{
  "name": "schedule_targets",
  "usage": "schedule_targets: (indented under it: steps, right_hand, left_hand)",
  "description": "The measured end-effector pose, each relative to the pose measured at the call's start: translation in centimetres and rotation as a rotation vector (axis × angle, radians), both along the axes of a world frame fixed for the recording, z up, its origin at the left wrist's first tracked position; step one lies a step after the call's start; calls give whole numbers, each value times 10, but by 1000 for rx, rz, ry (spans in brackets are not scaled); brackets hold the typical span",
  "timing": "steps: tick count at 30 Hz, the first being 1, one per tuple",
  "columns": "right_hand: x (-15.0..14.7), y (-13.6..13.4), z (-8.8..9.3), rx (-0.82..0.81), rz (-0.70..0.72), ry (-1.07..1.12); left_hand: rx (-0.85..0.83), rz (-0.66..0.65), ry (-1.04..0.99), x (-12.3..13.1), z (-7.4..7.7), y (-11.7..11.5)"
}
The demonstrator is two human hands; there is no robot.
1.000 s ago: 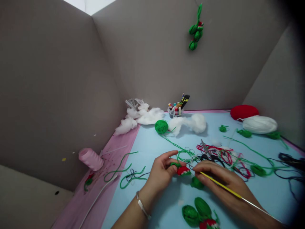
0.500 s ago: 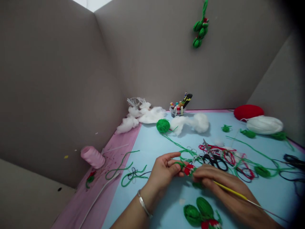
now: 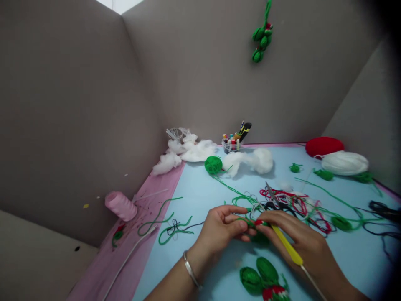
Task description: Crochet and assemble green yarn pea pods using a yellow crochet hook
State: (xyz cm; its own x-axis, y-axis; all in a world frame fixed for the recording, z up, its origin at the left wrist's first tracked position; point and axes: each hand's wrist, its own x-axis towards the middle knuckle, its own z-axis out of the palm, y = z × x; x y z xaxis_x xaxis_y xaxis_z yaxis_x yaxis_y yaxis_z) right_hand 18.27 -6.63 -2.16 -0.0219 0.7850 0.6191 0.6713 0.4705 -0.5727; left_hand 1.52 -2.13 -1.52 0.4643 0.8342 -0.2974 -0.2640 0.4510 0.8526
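My left hand, closed, pinches green yarn at the edge of a small red and green crochet piece. Opposite it, my right hand is closed around a crochet hook with a yellow handle, its fingertips against the red part of the piece. Most of the piece and the hook's tip are hidden by the fingers. Below the hands lies a finished-looking crochet piece with green oval pods and a red and white band.
Scissors lie in tangled red, white and green yarn behind my right hand. Further back are a green yarn ball, white stuffing and a tub of thread spools. A pink cone lies left. Red and white skeins sit right.
Both hands have shifted slightly right and closer together, with more of the red part now covered. The hook's yellow handle has tilted more steeply and shows more.
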Motion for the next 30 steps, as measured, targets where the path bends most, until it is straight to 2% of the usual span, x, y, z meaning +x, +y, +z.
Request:
schedule_targets:
  steps: [4, 9, 19, 30]
  right_hand:
    - [5, 1, 3, -356, -79, 163]
    - [9, 3, 0, -515, -56, 298]
    - [4, 5, 5, -625, -77, 380]
    - [6, 2, 4, -552, -41, 391]
  left_hand:
    - [2, -3, 25, -2, 0, 1]
    - [-6, 0, 22, -3, 2, 2]
    - [39, -1, 47, -3, 6, 5]
    - [46, 26, 87, -6, 11, 8]
